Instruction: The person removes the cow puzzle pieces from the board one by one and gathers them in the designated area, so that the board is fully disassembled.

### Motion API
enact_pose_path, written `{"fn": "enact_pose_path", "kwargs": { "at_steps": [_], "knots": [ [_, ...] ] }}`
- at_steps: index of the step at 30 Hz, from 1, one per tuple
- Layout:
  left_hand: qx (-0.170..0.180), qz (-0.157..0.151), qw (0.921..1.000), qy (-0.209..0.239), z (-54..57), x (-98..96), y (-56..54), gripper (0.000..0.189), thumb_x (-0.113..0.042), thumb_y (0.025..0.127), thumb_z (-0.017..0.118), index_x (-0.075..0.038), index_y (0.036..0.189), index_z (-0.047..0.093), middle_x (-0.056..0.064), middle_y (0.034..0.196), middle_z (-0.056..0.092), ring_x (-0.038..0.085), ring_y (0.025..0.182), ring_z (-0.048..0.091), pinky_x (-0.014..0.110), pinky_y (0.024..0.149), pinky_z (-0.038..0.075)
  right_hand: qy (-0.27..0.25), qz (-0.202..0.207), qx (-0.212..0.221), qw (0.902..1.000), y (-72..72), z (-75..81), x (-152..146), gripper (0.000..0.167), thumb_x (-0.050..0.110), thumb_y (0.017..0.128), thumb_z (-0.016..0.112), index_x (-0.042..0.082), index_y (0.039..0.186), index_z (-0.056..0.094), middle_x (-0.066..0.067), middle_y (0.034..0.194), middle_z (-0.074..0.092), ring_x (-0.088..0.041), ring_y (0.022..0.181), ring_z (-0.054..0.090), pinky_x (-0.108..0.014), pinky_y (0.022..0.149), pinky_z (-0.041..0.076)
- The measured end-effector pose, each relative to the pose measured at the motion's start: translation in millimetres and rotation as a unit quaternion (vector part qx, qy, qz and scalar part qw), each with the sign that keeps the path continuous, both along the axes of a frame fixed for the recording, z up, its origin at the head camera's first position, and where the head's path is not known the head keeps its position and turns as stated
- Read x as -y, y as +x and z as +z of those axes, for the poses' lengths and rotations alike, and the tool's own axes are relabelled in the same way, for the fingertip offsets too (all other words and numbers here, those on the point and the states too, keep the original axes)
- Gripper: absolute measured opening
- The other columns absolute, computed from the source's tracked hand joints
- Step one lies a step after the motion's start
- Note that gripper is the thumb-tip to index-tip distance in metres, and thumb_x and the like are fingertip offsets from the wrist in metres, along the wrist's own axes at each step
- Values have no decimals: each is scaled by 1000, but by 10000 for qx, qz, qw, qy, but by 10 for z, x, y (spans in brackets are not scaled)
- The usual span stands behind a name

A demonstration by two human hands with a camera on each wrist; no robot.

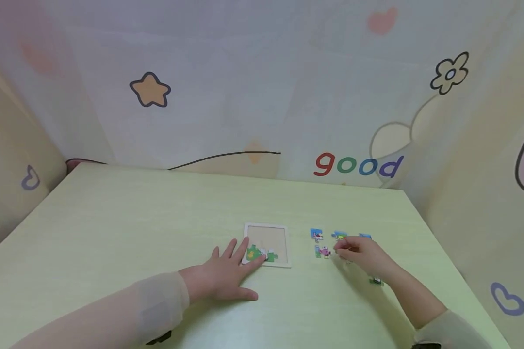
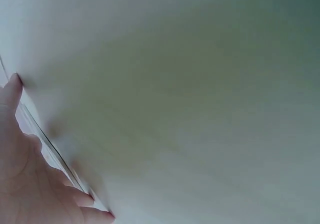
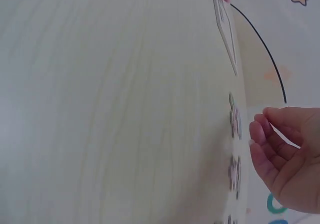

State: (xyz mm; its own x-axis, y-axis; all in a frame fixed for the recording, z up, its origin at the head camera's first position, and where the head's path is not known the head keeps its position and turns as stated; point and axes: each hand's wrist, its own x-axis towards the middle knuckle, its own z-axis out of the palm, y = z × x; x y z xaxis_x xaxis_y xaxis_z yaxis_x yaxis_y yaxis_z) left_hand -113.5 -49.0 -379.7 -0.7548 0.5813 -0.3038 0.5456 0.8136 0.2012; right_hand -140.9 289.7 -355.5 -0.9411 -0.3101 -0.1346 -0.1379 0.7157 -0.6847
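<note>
A small white-rimmed puzzle tray (image 1: 288, 247) lies flat on the table, with green jigsaw pieces (image 1: 270, 256) fitted along its near edge. My left hand (image 1: 229, 276) is spread out, its straight fingertips resting on the tray's left side and lower pieces. To the right of the tray lie several loose jigsaw pieces, among them a blue one (image 1: 316, 233) and one with a pink figure (image 1: 322, 251). Over these hovers my right hand (image 1: 367, 254). The right wrist view shows that hand (image 3: 290, 156) with loosely bent fingers, nothing visible between them, raised above the pieces (image 3: 235, 119).
The pale table (image 1: 135, 228) meets a printed curtain (image 1: 244, 97) at its back and sides. One more loose jigsaw piece (image 1: 377, 281) lies nearer me, beneath the right forearm. Part of the loose pieces is hidden behind the right hand.
</note>
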Motion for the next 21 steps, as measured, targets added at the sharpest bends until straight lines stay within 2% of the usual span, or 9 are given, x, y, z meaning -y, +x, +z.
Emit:
{"fn": "enact_pose_path", "kwargs": {
  "at_steps": [3, 7, 11, 16, 21],
  "knots": [
    [-34, -14, 9999, -98, 8, 7, 15, 80, -69, 84, 43, -32, 150, 18, 16, 155, 2, 39, 139, 5, 62, 102, 18, -27, 288, 22, 9996, -62, -19, 321, 15, 13, 91, 60, 3, 101, 66, -5, 92, 63, -18, 82, 56, -30, 73, 48],
    [-7, -13, 9998, -189, 35, 4, 26, 80, -69, 84, 42, -31, 150, 17, 15, 155, 2, 39, 139, 5, 62, 103, 18, 469, 604, -93, 9970, -117, -28, 765, 19, 13, 91, 60, 6, 107, 67, -1, 93, 63, -16, 86, 56, -33, 78, 47],
    [-50, -40, 9998, -205, 47, 0, 29, 82, -70, 85, 41, -27, 150, 17, 15, 155, 3, 38, 140, 5, 62, 103, 18, 997, 837, -91, 9914, -138, -47, 1114, 26, 13, 89, 62, 7, 114, 67, 1, 93, 60, -14, 82, 53, -29, 73, 45],
    [-208, -74, 9995, -212, 6, -10, 19, 91, -72, 84, 39, -15, 151, 14, 14, 155, 3, 37, 140, 6, 61, 102, 20, 1425, 1045, -160, 9841, -139, -81, 1285, 26, 12, 86, 67, 7, 111, 69, 2, 89, 56, -12, 76, 48, -28, 69, 42],
    [-245, -26, 9991, -331, -21, -2, 17, 94, -73, 83, 39, -13, 150, 15, 13, 155, 4, 37, 140, 7, 60, 102, 22, 1283, 1049, -192, 9860, -164, -118, 1328, 20, 11, 85, 67, 6, 105, 69, 2, 86, 58, -12, 79, 52, -29, 75, 45]
  ]
}}
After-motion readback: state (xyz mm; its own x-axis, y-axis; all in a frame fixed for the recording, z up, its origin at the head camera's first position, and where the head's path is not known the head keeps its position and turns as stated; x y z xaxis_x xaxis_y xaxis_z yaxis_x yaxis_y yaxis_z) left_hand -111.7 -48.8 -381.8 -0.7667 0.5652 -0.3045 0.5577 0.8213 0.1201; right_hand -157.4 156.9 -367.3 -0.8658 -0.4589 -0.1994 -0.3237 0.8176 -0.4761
